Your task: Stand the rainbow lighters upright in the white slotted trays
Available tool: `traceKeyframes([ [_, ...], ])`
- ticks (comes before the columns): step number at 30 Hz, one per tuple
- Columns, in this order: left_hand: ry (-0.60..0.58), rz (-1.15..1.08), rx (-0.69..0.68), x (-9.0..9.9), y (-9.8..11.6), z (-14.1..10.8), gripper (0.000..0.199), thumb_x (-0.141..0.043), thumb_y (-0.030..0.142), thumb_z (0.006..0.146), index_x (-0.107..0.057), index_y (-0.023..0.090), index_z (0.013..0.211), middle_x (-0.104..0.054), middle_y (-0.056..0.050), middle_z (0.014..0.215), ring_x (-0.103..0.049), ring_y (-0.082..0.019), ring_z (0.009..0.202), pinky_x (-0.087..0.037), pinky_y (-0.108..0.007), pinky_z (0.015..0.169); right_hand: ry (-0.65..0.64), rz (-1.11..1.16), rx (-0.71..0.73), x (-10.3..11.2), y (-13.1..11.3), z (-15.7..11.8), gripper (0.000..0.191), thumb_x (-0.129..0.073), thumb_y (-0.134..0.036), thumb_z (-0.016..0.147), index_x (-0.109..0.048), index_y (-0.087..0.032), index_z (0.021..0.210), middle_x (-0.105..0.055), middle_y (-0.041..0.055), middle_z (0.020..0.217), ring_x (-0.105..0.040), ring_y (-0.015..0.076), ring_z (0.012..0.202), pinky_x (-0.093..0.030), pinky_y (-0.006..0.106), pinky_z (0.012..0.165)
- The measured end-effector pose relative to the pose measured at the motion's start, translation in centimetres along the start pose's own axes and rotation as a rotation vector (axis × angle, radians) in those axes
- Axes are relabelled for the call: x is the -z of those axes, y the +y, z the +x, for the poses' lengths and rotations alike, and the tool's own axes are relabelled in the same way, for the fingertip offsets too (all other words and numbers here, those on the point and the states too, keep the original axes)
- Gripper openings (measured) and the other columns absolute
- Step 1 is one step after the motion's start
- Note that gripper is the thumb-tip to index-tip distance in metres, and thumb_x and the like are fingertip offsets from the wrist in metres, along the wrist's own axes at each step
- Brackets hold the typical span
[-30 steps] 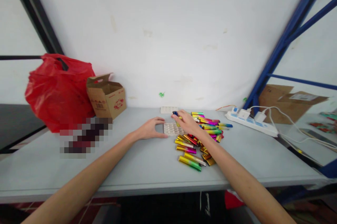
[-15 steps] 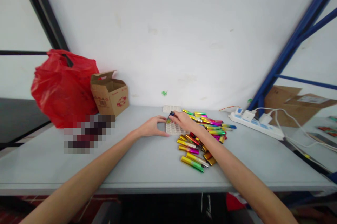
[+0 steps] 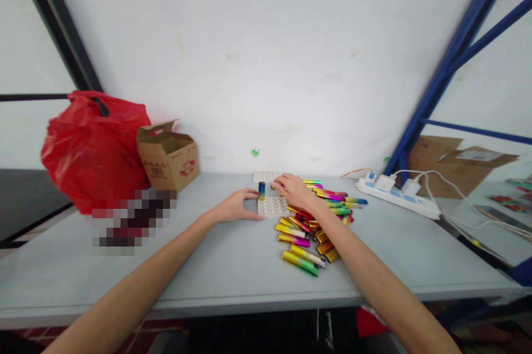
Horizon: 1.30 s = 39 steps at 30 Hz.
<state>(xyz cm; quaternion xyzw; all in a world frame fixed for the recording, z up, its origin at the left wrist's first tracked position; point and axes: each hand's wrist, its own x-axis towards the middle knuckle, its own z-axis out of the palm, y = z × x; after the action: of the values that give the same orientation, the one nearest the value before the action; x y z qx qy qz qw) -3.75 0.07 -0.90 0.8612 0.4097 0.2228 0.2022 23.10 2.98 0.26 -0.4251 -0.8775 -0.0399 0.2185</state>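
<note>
Out of your right hand (image 3: 293, 190), whose grip I can't tell, the blue lighter (image 3: 261, 191) now stands upright on the tray (image 3: 272, 207); your left hand (image 3: 233, 206) spreads open beside it.

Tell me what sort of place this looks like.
Probably a simple indoor workstation, perhaps in a small workshop: a long grey table holds a pile of shiny coloured tubes beside a pale pocketed tray, with a power strip toward the right.
</note>
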Motion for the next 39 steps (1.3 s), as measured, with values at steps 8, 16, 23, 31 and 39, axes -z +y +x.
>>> traceKeyframes([
  [8, -0.012, 0.028, 0.02, 0.1, 0.0, 0.1, 0.084, -0.084, 0.077, 0.07, -0.076, 0.021, 0.131, -0.065, -0.013, 0.151, -0.061, -0.036, 0.14, -0.044, -0.044, 0.123, -0.132, -0.094, -0.255, 1.5, 4.6, -2.2, 0.026, -0.06, -0.027, 0.107, -0.082, -0.014, 0.104, -0.08, 0.0187, 0.113, -0.074, 0.0286, 0.107, -0.05, 0.033, 0.096],
  [16, -0.008, 0.054, 0.013, 0.2, -0.1, 0.1, 0.082, -0.084, 0.077, 0.071, -0.075, 0.022, 0.132, -0.066, -0.012, 0.15, -0.062, -0.037, 0.139, -0.045, -0.045, 0.122, -0.087, -0.003, -0.254, 2.5, 4.3, -2.3, 0.012, -0.074, -0.024, 0.098, -0.083, -0.017, 0.095, -0.084, 0.0122, 0.099, -0.077, 0.025, 0.093, -0.052, 0.03, 0.087],
  [23, -0.017, 0.047, 0.019, 0.2, -0.1, 0.1, 0.084, -0.083, 0.077, 0.07, -0.075, 0.02, 0.131, -0.065, -0.013, 0.151, -0.062, -0.037, 0.139, -0.044, -0.045, 0.123, -0.104, -0.013, -0.263, 3.0, 4.3, -2.2, 0.013, -0.069, -0.015, 0.099, -0.082, -0.015, 0.102, -0.084, 0.0127, 0.104, -0.076, 0.0243, 0.097, -0.052, 0.031, 0.089],
  [31, -0.021, 0.063, 0.022, 0.2, 0.1, 0.1, 0.084, -0.082, 0.078, 0.071, -0.074, 0.02, 0.132, -0.065, -0.014, 0.152, -0.06, -0.037, 0.14, -0.043, -0.043, 0.124, -0.117, -0.025, -0.278, 4.1, 5.2, -2.8, 0.021, -0.082, -0.025, 0.09, -0.084, -0.016, 0.109, -0.083, 0.0135, 0.112, -0.076, 0.0262, 0.102, -0.053, 0.031, 0.092],
  [39, -0.024, 0.072, 0.019, 0.3, 0.2, 0.1, 0.086, -0.08, 0.08, 0.072, -0.073, 0.019, 0.133, -0.065, -0.014, 0.151, -0.061, -0.037, 0.14, -0.043, -0.043, 0.124, 0.153, 0.044, -0.278, 5.1, 5.6, -2.7, 0.013, -0.08, -0.027, 0.092, -0.084, -0.017, 0.086, -0.082, 0.014, 0.111, -0.076, 0.0271, 0.107, -0.052, 0.034, 0.099],
])
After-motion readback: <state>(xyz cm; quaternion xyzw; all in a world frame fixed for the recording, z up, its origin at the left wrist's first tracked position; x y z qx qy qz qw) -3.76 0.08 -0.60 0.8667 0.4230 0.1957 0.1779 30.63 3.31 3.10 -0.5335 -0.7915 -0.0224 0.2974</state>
